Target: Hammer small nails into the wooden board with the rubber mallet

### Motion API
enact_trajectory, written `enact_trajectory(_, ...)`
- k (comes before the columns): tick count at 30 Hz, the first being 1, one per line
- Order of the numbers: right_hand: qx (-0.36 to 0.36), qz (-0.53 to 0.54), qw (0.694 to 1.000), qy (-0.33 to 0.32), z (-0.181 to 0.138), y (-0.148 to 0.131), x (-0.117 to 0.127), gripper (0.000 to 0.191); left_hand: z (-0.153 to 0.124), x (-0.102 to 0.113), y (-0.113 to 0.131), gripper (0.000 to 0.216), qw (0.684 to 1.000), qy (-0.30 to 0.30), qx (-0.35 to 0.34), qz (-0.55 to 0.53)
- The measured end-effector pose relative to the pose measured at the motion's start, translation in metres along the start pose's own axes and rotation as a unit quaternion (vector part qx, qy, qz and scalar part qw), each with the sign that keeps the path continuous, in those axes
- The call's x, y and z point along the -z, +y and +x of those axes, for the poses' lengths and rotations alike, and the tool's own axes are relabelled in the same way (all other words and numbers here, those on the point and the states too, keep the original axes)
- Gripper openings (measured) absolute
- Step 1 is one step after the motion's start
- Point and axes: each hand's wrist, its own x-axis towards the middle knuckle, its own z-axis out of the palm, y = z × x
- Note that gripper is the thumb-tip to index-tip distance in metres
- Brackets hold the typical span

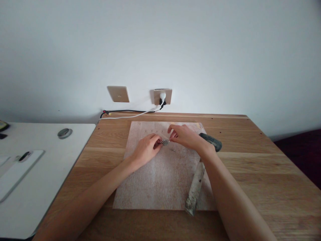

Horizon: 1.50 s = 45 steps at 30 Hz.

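Wooden table (263,160) by a white wall carries a pale board (155,180). In the head view, a small ribbed metal piece (165,142) is at the far part of the board, exactly between the hands. The left hand (145,150) pinches its left edge and the right hand (185,135) its right edge, both equally near. A hammer (198,180) lies under the right forearm.

A plain room in a home: a wooden worktop (250,160) against a bare white wall (200,50), wall socket (163,96) with plugged cables, white desk (50,160) alongside.
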Motion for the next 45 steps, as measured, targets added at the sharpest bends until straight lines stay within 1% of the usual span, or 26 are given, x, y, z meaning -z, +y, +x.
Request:
enact_trajectory(5, 0.003, -0.023, 0.998, 0.064, -0.016, -0.005, 0.026, 0.018, 0.0, -0.001, -0.003, 0.014, 0.999, 0.009, 0.0, -0.034)
enact_trajectory(8, 0.005, -0.046, 0.996, 0.08, -0.029, -0.011, 0.031, 0.013, 0.0, 0.0, -0.003, 0.017, 0.999, 0.005, 0.003, -0.035)
enact_trajectory(10, 0.006, -0.079, 0.995, 0.056, -0.038, -0.019, 0.025, 0.011, 0.0, 0.0, -0.002, 0.019, 0.999, 0.0, 0.009, -0.034)
enact_trajectory(14, 0.008, -0.125, 0.992, -0.013, -0.052, -0.035, 0.002, 0.01, 0.0, 0.0, -0.001, 0.018, 0.999, -0.004, 0.015, -0.029)
enact_trajectory(18, 0.012, -0.093, 0.995, -0.032, -0.054, -0.037, -0.01, 0.025, 0.0, 0.0, -0.002, 0.013, 1.0, -0.001, 0.007, -0.029)
enact_trajectory(22, 0.019, -0.084, 0.996, -0.017, -0.048, -0.024, -0.014, 0.03, 0.0, 0.0, -0.002, 0.01, 1.0, 0.004, -0.001, -0.028)
enact_trajectory(25, 0.021, -0.096, 0.995, 0.012, -0.042, -0.015, -0.019, 0.032, 0.0, 0.0, -0.001, 0.011, 1.0, 0.005, -0.004, -0.027)
enact_trajectory(28, 0.028, -0.076, 0.996, 0.043, -0.038, -0.008, -0.024, 0.035, 0.0, 0.0, -0.001, 0.012, 1.0, 0.004, -0.003, -0.028)
enact_trajectory(33, 0.024, -0.049, 0.995, 0.085, -0.035, 0.001, -0.029, 0.032, 0.0, -0.002, -0.003, 0.012, 0.999, 0.009, -0.008, -0.029)
enact_trajectory(39, 0.002, -0.04, 0.994, 0.104, -0.034, 0.006, -0.032, 0.024, 0.0, -0.003, -0.004, 0.013, 0.999, 0.005, -0.005, -0.035)
enact_trajectory(45, -0.036, -0.008, 0.991, 0.129, -0.033, 0.003, -0.035, 0.029, 0.0, 0.0, -0.001, 0.011, 0.999, 0.002, -0.004, -0.034)
